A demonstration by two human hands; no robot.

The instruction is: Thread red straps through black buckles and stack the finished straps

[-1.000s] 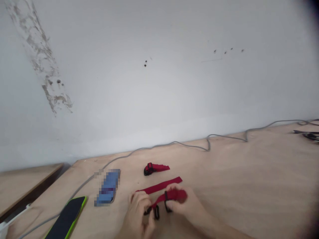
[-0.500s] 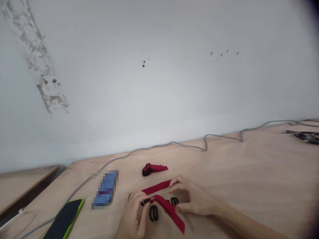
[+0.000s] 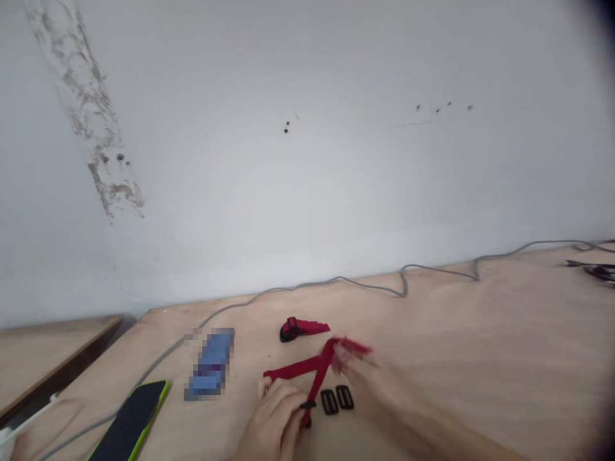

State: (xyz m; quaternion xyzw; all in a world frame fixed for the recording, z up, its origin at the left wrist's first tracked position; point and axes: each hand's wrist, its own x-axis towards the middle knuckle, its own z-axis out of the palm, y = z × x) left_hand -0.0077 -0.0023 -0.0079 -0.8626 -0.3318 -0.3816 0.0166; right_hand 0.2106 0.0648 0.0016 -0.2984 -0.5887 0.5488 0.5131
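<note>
At the bottom centre my left hand (image 3: 278, 413) is closed on a black buckle (image 3: 308, 406) with a red strap (image 3: 318, 381) running up out of it. My right hand (image 3: 348, 365), blurred by motion, pinches the strap at its upper bend, and the loose end sticks out to the right. Another length of red strap (image 3: 294, 369) slants from the left hand's fingertips toward the right hand. Two black slide buckles (image 3: 337, 399) lie side by side on the table between and below the hands. Beyond them rests a bundled red strap with a black buckle (image 3: 291, 328).
A phone in a green case (image 3: 129, 419) lies at the lower left, beside a pixelated blue item (image 3: 211, 363). A grey cable (image 3: 307, 283) runs along the wall at the wooden table's (image 3: 480, 346) back edge. Dark coiled cable (image 3: 598, 273) sits far right.
My right hand has closed on the strap and drawn it up and away from the left hand. The two loose buckles now show side by side. The view has shifted slightly.
</note>
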